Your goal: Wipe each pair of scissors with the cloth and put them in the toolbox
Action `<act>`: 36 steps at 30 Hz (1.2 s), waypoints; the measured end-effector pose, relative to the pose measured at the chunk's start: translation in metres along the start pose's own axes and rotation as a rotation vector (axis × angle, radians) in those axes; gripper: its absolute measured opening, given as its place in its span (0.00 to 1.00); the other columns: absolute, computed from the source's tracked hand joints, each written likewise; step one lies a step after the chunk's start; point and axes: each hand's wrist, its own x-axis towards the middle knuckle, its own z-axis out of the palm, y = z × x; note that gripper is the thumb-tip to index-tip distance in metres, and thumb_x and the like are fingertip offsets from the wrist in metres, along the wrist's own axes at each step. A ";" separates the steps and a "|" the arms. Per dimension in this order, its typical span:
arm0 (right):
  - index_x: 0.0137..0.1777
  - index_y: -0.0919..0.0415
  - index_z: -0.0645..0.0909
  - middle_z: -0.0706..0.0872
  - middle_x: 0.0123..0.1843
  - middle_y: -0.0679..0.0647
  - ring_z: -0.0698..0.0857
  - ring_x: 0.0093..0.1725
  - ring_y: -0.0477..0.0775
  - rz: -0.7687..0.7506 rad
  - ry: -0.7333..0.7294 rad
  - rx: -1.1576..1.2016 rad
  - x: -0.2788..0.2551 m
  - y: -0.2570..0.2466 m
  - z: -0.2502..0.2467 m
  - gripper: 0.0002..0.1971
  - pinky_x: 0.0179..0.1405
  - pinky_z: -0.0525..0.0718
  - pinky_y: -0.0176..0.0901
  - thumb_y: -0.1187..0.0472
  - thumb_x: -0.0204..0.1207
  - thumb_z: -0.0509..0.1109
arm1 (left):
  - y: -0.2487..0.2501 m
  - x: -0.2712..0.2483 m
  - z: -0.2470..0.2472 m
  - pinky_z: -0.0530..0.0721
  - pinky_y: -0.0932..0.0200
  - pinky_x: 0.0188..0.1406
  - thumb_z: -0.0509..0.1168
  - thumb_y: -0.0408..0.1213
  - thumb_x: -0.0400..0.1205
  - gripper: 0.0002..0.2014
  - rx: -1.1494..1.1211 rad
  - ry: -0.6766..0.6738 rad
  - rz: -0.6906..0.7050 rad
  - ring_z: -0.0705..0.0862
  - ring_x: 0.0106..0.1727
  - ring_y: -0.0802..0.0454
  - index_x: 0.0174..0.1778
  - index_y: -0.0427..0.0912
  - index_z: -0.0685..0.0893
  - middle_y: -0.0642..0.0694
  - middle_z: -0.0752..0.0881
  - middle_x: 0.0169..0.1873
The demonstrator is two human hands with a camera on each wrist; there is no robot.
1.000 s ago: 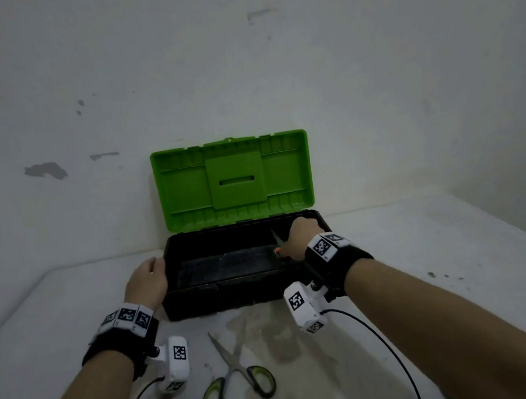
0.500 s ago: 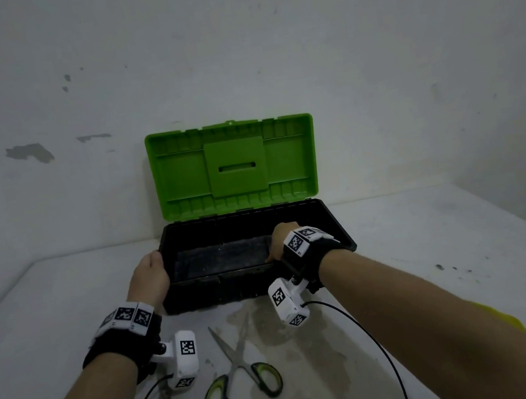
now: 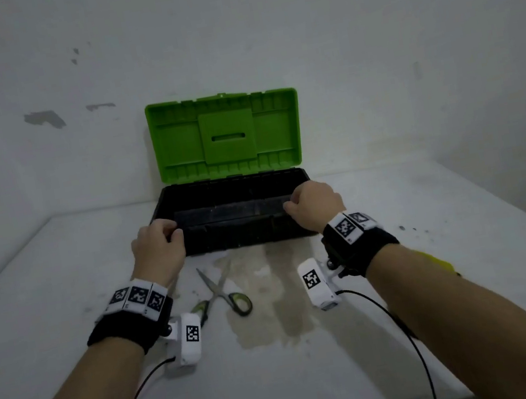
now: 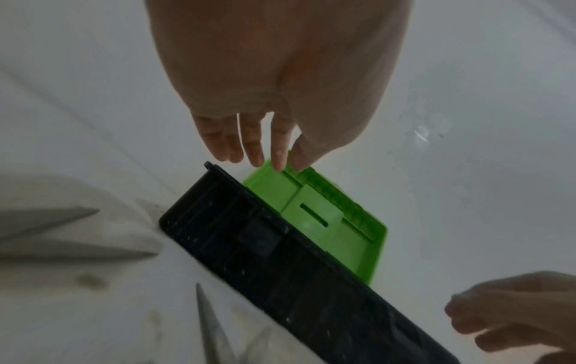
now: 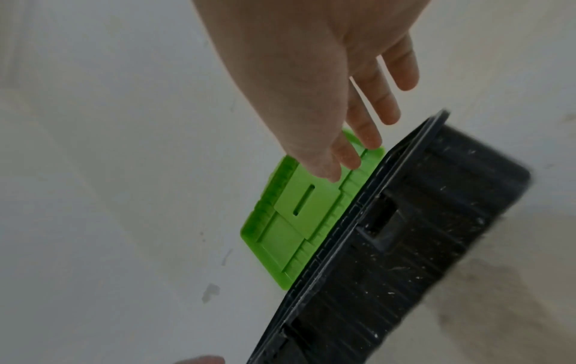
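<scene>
— Nearest on the worktop (image 3: pixel 463 200)?
— Green-handled scissors (image 3: pixel 223 293), blades spread.
— Next?
— Left hand (image 3: pixel 158 248), right hand (image 3: pixel 314 204): fingers relaxed, grasping nothing, over the toolbox's (image 3: pixel 243 234) front corners.
— Farthest?
— Toolbox lid (image 3: pixel 226 134), upright near the far edge.

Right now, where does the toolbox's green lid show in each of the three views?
Head: green lid stands upright at centre, behind the black toolbox.
Left wrist: centre right, just below the fingers.
Right wrist: centre, left of the toolbox wall.
Shared landmark: the slot in the lid's middle panel.
</scene>
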 end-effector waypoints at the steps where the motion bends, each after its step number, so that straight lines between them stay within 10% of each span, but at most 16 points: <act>1: 0.50 0.54 0.89 0.89 0.49 0.57 0.86 0.53 0.63 0.004 0.009 0.015 -0.016 0.010 -0.006 0.13 0.52 0.82 0.49 0.48 0.76 0.68 | 0.004 -0.015 0.002 0.77 0.46 0.65 0.63 0.39 0.86 0.13 0.001 -0.048 -0.001 0.81 0.63 0.35 0.62 0.36 0.84 0.35 0.85 0.58; 9: 0.51 0.52 0.89 0.90 0.55 0.56 0.86 0.56 0.62 0.141 -0.009 0.100 -0.103 0.107 -0.033 0.09 0.62 0.83 0.54 0.58 0.76 0.68 | 0.025 -0.088 0.013 0.76 0.52 0.65 0.60 0.46 0.87 0.18 0.367 -0.419 -0.111 0.81 0.66 0.38 0.63 0.37 0.83 0.36 0.84 0.65; 16: 0.60 0.53 0.86 0.86 0.63 0.58 0.84 0.61 0.63 0.191 -0.001 -0.026 -0.125 0.161 -0.039 0.15 0.61 0.85 0.55 0.65 0.77 0.66 | 0.028 -0.093 0.015 0.79 0.56 0.43 0.70 0.48 0.81 0.14 0.576 -0.464 -0.092 0.81 0.42 0.45 0.40 0.40 0.80 0.38 0.88 0.50; 21: 0.62 0.57 0.84 0.84 0.64 0.58 0.84 0.60 0.63 0.218 -0.030 -0.107 -0.120 0.173 -0.040 0.14 0.60 0.85 0.55 0.63 0.81 0.62 | 0.041 -0.096 0.013 0.81 0.56 0.46 0.70 0.40 0.82 0.09 0.649 -0.503 -0.091 0.85 0.50 0.43 0.51 0.37 0.83 0.39 0.87 0.52; 26: 0.59 0.56 0.84 0.85 0.61 0.56 0.83 0.59 0.62 0.225 -0.041 -0.204 -0.111 0.178 -0.039 0.13 0.59 0.83 0.53 0.57 0.78 0.64 | 0.042 -0.090 0.003 0.81 0.54 0.49 0.65 0.42 0.84 0.14 0.366 -0.457 -0.184 0.87 0.51 0.38 0.48 0.34 0.87 0.36 0.88 0.48; 30: 0.49 0.50 0.88 0.88 0.51 0.51 0.85 0.52 0.58 0.175 0.004 -0.293 -0.111 0.181 -0.032 0.10 0.52 0.79 0.48 0.57 0.78 0.65 | 0.055 -0.103 0.008 0.86 0.54 0.36 0.62 0.25 0.81 0.08 -0.179 -0.459 -0.273 0.82 0.33 0.43 0.37 0.35 0.82 0.36 0.82 0.31; 36: 0.36 0.54 0.82 0.83 0.37 0.50 0.83 0.39 0.56 0.137 0.040 -0.408 -0.114 0.188 -0.024 0.12 0.41 0.77 0.45 0.48 0.74 0.68 | 0.088 -0.149 0.046 0.63 0.64 0.20 0.60 0.26 0.81 0.06 -0.605 -0.481 -0.302 0.70 0.23 0.52 0.41 0.40 0.80 0.40 0.76 0.30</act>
